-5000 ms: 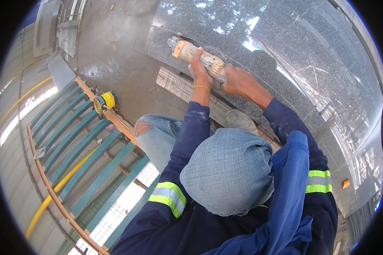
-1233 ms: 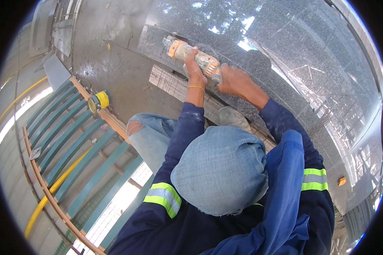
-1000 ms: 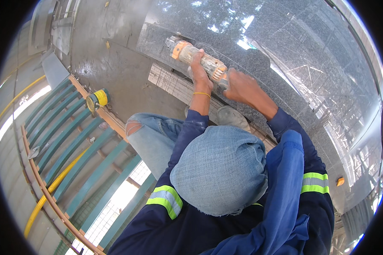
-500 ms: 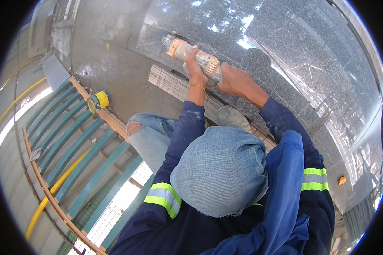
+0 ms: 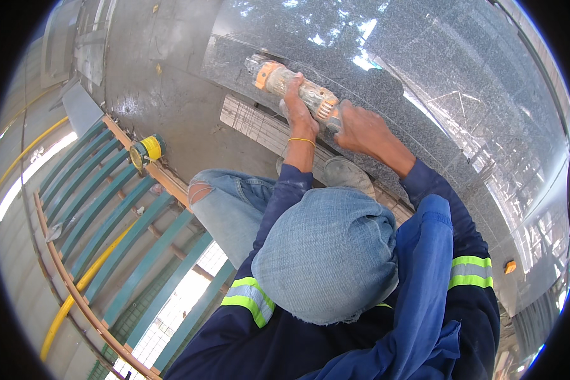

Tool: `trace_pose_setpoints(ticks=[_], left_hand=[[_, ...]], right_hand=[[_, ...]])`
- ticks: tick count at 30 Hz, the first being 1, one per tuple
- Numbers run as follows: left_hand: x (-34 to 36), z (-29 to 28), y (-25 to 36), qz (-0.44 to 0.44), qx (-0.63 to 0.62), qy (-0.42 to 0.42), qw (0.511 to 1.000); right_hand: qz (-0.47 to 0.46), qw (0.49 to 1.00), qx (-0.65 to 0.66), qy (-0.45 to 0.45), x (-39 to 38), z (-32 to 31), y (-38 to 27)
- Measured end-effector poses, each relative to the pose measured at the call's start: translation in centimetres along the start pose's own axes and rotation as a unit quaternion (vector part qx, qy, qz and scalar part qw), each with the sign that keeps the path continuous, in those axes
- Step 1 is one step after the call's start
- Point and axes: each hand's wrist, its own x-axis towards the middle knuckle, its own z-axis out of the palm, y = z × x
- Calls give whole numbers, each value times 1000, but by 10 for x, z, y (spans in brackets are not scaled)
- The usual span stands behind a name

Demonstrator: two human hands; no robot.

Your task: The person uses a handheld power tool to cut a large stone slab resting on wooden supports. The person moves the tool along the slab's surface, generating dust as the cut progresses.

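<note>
My left hand [image 5: 299,107] is wrapped round the middle of a dusty orange-and-grey angle grinder [image 5: 313,94]. At the grinder's rear end, my right hand [image 5: 364,128] is closed on the handle part. The metal head of the tool points left, over the edge area of a polished dark speckled stone slab [image 5: 418,63]. Any disc under the head is hidden from this view. A thin yellow band [image 5: 302,140] circles my left wrist. Rounded faded denim cloth [image 5: 326,253] fills the lower middle, between my arms.
Left of me stands a rack of teal slats [image 5: 101,234] with wooden rails. A tin with a yellow label [image 5: 151,149] lies on the near rail. A yellow pipe [image 5: 85,278] runs among the slats. A small orange object [image 5: 510,267] sits at the right.
Both hands and the grinder have shifted a little to the right and toward me. The grip on the tool looks the same.
</note>
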Motion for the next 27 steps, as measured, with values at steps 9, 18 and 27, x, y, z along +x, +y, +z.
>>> trace_pose_setpoints(ticks=[9,18,27], left_hand=[[31,-11,2,6,21,-9,1000],[10,-8,2,-12,3,-12,1000],[2,-9,-4,4,10,4,1000]], right_hand=[[-12,1000,-2,12,24,10,0],[-11,1000,-5,3,3,1,-4],[-12,1000,5,15,-7,1,-4]])
